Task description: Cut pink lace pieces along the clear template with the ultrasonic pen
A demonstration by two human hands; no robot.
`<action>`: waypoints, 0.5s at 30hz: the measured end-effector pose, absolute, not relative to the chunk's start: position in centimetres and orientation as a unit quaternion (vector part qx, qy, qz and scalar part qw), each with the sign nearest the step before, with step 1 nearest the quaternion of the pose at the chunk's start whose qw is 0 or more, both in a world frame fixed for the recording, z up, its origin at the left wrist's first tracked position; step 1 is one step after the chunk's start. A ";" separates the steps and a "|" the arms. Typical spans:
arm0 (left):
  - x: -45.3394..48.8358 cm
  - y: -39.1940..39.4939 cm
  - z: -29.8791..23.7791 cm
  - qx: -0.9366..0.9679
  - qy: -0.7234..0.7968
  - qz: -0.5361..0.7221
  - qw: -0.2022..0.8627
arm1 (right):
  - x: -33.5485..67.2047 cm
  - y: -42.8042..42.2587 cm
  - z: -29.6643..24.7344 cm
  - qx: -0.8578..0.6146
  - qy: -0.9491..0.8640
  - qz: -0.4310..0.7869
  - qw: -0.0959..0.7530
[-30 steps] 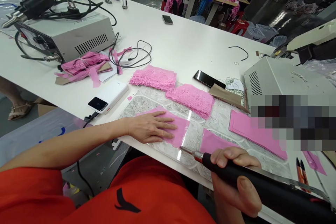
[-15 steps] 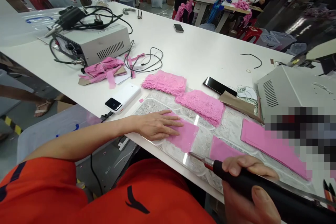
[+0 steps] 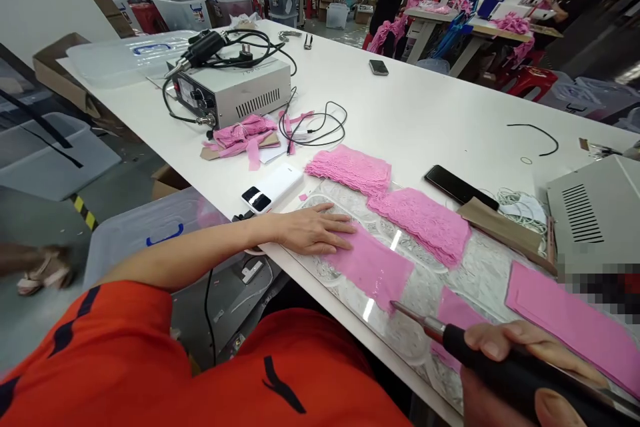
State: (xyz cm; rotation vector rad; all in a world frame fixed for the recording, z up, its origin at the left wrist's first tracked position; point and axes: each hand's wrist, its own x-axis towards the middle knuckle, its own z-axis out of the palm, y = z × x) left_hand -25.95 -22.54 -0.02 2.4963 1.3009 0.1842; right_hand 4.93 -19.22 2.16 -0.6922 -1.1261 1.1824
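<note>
My left hand (image 3: 315,230) lies flat with its fingers stretched out, pressing on the left end of a thin pink fabric piece (image 3: 373,263). The fabric rests on a clear, patterned sheet (image 3: 420,293) near the table's front edge. In my right hand (image 3: 530,360) is a black-handled tool (image 3: 493,353) with a slim metal tip, gripped like a thick pen. Its tip meets or nearly meets the fabric's lower right corner; contact is hard to tell. Another pink piece (image 3: 457,317) lies beyond the tip, partly covered by the tool and hand.
Two stacks of pink lace, a left stack (image 3: 347,170) and a right stack (image 3: 423,220), lie behind the fabric. A folded pink stack (image 3: 570,320) is at right. Around them are a phone (image 3: 460,187), a power bank (image 3: 277,187) and grey boxes, left (image 3: 250,90) and right (image 3: 595,213).
The view has swung left, so everything sits further right in the picture. More of the pink piece shows beside my left hand. The tool tip stays by its lower right corner.
</note>
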 end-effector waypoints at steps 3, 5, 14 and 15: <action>-25.8 -22.0 -0.2 0.873 0.457 0.079 0.153 | 4.8 -19.2 2.4 -0.309 -0.491 0.511 0.634; -25.7 -21.7 -0.2 0.874 0.456 0.079 0.151 | 4.9 -19.1 2.4 -0.315 -0.493 0.501 0.638; -25.2 -19.9 -0.7 0.880 0.454 0.065 0.127 | 5.2 -18.6 1.8 -0.315 -0.510 0.460 0.655; -25.1 -19.8 -0.7 0.882 0.451 0.060 0.122 | 5.2 -18.6 1.8 -0.317 -0.510 0.456 0.658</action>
